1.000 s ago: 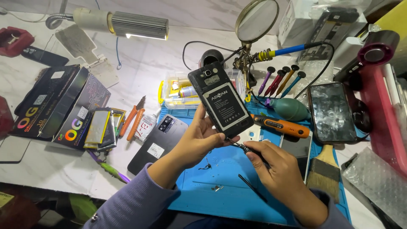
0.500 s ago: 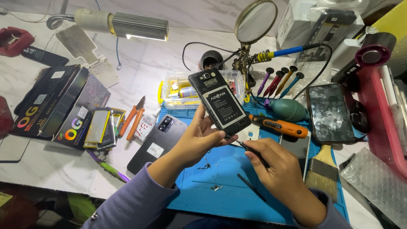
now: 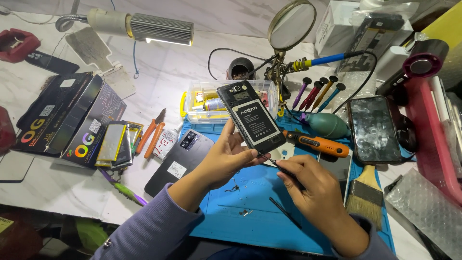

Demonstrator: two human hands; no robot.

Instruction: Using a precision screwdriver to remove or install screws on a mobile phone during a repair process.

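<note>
Phone (image 3: 251,117) with its back cover off sits raised over the blue mat (image 3: 250,212), battery side up, tilted with the camera end away from the body.

Left to right:
- Dark boxes (image 3: 62,118) and loose battery packs (image 3: 114,143) lie on the white bench, well apart from the work. Orange-handled cutters (image 3: 150,135) lie just right of them.
- A second phone (image 3: 180,161), back up, lies partly on the mat's left edge, below the raised one.
- Left hand (image 3: 226,159) is closed around the phone's lower end, thumb on the near edge, fingers behind. Judgement: the grip is right at the corner being worked. Keeping it there is good, as it stops the body twisting.
- Thin dark tool (image 3: 269,161) touches the phone's bottom corner. I can't tell if the tip is in a screw or a seam; too small.
- Right hand (image 3: 315,192) is pinched shut on the tool's handle, pen-style.
- Judgement: keep the tool in line with the corner, light pressure, no levering toward the battery. A slip runs into the left thumb.
- Small loose bits (image 3: 244,212) lie on the mat beneath. Judgement: work low over the mat so that anything dropped lands there.
- Orange driver (image 3: 317,143), brush (image 3: 365,192) and a third phone (image 3: 374,129) lie to the right, near but not touching the hands.
</note>
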